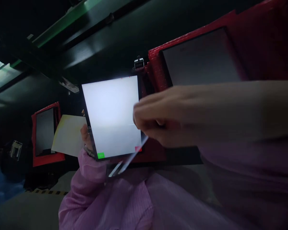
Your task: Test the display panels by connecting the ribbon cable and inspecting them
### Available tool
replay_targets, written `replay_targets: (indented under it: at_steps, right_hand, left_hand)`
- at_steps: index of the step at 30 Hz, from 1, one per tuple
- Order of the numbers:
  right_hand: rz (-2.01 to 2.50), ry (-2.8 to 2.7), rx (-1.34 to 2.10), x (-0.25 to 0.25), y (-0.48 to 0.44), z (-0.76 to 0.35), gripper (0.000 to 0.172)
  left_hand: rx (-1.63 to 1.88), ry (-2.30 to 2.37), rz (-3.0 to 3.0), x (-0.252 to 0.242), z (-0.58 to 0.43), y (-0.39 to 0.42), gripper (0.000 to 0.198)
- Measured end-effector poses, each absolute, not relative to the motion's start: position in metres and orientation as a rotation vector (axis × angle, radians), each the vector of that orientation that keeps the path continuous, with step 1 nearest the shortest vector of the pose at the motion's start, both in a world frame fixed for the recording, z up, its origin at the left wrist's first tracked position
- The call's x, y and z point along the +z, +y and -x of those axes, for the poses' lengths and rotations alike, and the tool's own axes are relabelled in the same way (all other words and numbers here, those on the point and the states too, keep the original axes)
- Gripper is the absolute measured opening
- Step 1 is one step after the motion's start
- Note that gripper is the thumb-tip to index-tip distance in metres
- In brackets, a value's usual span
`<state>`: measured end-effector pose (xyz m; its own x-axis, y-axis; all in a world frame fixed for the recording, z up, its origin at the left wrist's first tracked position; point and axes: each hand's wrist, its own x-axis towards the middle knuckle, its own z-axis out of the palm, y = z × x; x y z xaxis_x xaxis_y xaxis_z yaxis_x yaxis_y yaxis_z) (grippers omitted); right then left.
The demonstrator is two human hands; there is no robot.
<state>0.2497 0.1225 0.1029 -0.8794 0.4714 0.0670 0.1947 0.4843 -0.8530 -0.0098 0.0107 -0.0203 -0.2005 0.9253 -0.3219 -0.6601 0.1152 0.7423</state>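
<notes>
A tablet point(111, 115) with a lit white screen stands out at the middle, with a green patch at its lower left corner and a red one at its lower right. My left hand point(85, 135) holds the tablet by its left edge, most of its fingers hidden behind it. At the tablet's right side my right hand point(156, 116) is closed, blurred by motion. Its fingers pinch a clear film point(134, 155), which hangs down to the left past the tablet's lower right corner.
A dark-screened tablet point(199, 60) lies on red padding point(156, 57) at the upper right. Another dark tablet point(45, 131) rests in a red holder at the left, beside a pale sheet point(69, 134). A counter point(139, 63) sits behind. A person's blue sleeve point(4, 185) shows at far left.
</notes>
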Motion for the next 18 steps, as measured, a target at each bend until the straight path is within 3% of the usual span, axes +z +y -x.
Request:
replay_targets:
  at_steps: [3, 9, 18]
  right_hand:
    - [0.542, -2.439, 1.450, 0.110, 0.136, -0.236, 0.016]
    - [0.815, -1.870, 1.783, 0.113, 0.132, -0.219, 0.029]
    - [0.610, -0.952, 2.175, 0.088, 0.129, -0.197, 0.026]
  left_hand:
    - [1.477, 1.059, -0.399, -0.011, -0.001, 0.021, 0.058]
    - [1.532, 1.077, -0.434, -0.010, -0.009, 0.030, 0.059]
    - [1.556, 0.960, -0.476, 0.003, -0.028, 0.037, 0.059]
